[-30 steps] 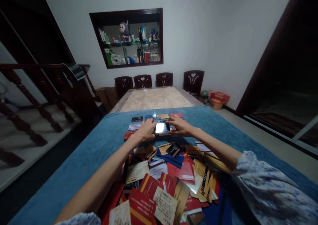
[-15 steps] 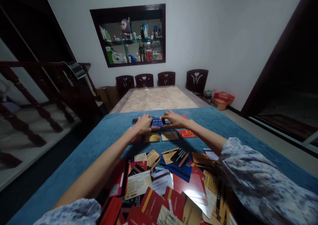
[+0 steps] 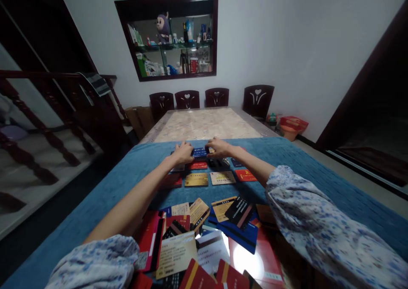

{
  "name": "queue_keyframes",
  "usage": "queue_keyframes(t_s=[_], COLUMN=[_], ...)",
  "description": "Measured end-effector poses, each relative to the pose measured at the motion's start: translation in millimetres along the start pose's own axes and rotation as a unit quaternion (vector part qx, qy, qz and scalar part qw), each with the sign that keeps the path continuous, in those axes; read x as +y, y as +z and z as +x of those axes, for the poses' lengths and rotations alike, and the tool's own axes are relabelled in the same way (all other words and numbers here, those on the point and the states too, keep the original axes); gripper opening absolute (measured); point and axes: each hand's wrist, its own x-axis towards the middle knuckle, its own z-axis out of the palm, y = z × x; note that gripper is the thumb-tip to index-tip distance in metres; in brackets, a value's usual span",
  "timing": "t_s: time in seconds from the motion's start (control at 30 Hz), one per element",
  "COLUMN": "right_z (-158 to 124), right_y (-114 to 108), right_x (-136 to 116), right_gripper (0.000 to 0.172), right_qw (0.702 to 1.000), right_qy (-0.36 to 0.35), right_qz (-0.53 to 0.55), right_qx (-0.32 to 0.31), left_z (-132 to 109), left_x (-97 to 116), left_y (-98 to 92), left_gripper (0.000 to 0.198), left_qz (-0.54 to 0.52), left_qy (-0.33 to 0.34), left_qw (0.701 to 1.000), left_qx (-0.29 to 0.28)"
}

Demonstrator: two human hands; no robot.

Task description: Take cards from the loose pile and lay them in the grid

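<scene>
A blue card [image 3: 200,152] lies between my two hands in the farthest row on the blue cloth [image 3: 127,182]. My left hand [image 3: 184,153] is closed at its left end, fingers bent down. At the right end my right hand [image 3: 218,147] pinches it, thumb and fingers curled. Just nearer are a red card [image 3: 198,165] and a dark card [image 3: 218,162]. The front row holds a gold card [image 3: 196,179], a pale card [image 3: 223,178] and red cards, one of them a bright red card [image 3: 246,175] at the right. My hands hide parts of the far row.
Closest to me lies a loose overlapping pile of cards, among them a cream card [image 3: 177,254], a blue card [image 3: 239,233] and a black card [image 3: 239,212]. Beyond the cloth stretches the pale tabletop [image 3: 204,123]. Dark chairs [image 3: 257,102] stand behind it; a wooden railing [image 3: 41,74] is at left.
Both hands and the blue card have shifted slightly away from me. The red and dark cards in the row just nearer now show more. The camera view has tipped down a little.
</scene>
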Motion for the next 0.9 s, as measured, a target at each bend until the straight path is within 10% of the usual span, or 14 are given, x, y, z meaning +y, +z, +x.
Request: queue_keyframes(t_s=[0.9], right_z=[33.5], right_y=[25.9], right_x=[9.9], right_gripper=[0.045], right_qw=[0.995], right_qy=[0.079], right_qz=[0.01], right_qx=[-0.061], left_z=[45.6], left_x=[-18.0], left_y=[25.3], left_gripper=[0.029], left_qz=[-0.005], left_qy=[-0.026], left_qw=[0.999], left_qx=[-0.047])
